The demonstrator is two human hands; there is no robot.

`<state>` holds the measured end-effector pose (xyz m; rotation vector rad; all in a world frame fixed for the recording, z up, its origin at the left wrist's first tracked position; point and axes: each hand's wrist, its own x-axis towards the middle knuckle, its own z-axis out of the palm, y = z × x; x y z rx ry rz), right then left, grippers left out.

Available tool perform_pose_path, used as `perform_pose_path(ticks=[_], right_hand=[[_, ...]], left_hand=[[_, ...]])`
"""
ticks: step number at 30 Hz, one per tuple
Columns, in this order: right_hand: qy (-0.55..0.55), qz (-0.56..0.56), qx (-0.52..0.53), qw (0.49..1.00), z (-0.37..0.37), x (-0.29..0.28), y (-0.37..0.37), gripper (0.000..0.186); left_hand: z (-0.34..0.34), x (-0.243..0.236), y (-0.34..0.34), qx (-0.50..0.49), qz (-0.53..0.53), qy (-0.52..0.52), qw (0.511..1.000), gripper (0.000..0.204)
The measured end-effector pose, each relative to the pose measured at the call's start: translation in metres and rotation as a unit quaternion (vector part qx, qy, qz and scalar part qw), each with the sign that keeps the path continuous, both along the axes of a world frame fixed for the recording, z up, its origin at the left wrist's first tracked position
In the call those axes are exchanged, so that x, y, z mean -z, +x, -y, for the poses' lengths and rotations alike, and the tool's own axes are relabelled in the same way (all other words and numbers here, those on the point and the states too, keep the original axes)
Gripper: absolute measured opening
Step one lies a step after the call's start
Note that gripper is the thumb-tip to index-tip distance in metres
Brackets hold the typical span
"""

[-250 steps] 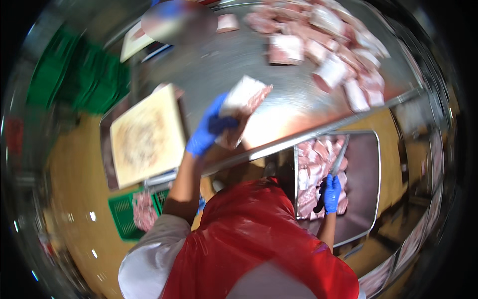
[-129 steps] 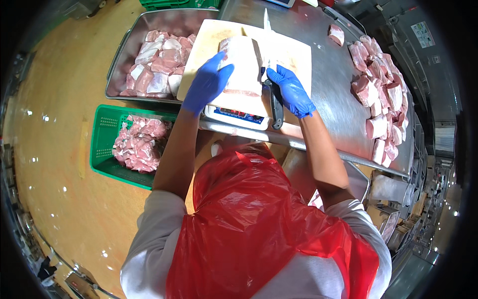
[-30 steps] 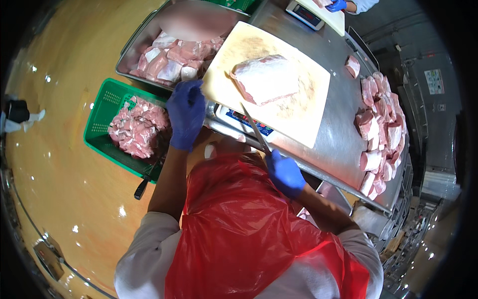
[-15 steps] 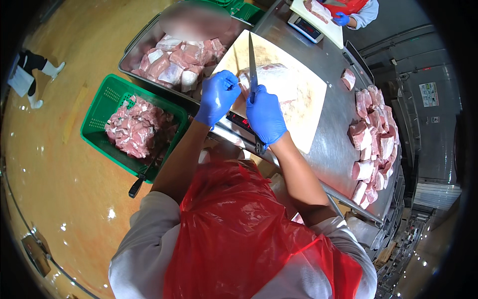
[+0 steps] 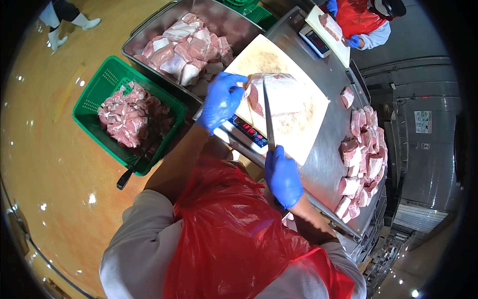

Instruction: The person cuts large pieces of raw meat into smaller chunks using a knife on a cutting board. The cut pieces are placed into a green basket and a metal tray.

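Observation:
My right hand [image 5: 285, 179], in a blue glove, is wrapped round the handle of a long knife. Its blade [image 5: 269, 117] points away from me, with the tip over a large pale piece of meat [image 5: 284, 92]. That piece lies on a white cutting board [image 5: 308, 117] that rests on a scale [image 5: 247, 130] with a lit red display. At the meat's left end is my left hand [image 5: 221, 102], also gloved in blue, its fingers bent and apart with nothing seen in them. Whether its fingertips touch the meat is hard to tell.
Left of the board stands a metal tub [image 5: 144, 47] of meat chunks. Nearer, a green crate [image 5: 92, 107] holds trimmings; a black handle [image 5: 125, 178] juts over its rim. Cut pieces [image 5: 366, 154] are heaped on the steel table's right. Another person [image 5: 356, 22] works at the far end.
My right hand has drawn the knife back toward me and slightly right. The left hand's fingers have loosened from a closed curl near the meat. The view has shifted a little.

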<state>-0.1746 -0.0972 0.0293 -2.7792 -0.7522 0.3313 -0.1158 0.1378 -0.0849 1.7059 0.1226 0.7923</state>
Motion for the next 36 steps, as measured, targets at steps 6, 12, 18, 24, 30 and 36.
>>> perform_pose_path(ticks=[6, 12, 18, 24, 30, 36], right_hand=[[0.041, 0.052, -0.002, 0.998, -0.066, -0.007, 0.051, 0.024], [0.01, 0.084, -0.087, 0.993, -0.105, 0.01, 0.077, 0.023], [-0.09, 0.121, -0.162, 0.975, -0.091, 0.026, 0.072, 0.022], [-0.097, 0.018, -0.071, 0.993, -0.016, 0.039, 0.015, 0.018], [-0.023, -0.027, -0.025, 0.999, 0.05, -0.01, -0.013, 0.017], [0.144, -0.021, 0.131, 0.981, 0.033, -0.007, 0.035, 0.016]], left_hand=[[0.018, -0.008, 0.016, 0.008, -0.06, -0.138, 0.989, 0.016], [0.002, 0.006, 0.021, -0.011, -0.073, -0.138, 0.988, 0.012], [-0.003, -0.01, 0.013, -0.002, -0.12, -0.042, 0.992, 0.012], [-0.046, 0.0, -0.025, -0.077, 0.028, 0.095, 0.992, 0.015], [-0.168, 0.091, -0.128, -0.276, -0.317, 0.29, 0.86, 0.026], [-0.067, 0.007, -0.045, -0.009, -0.126, -0.165, 0.978, 0.027]])
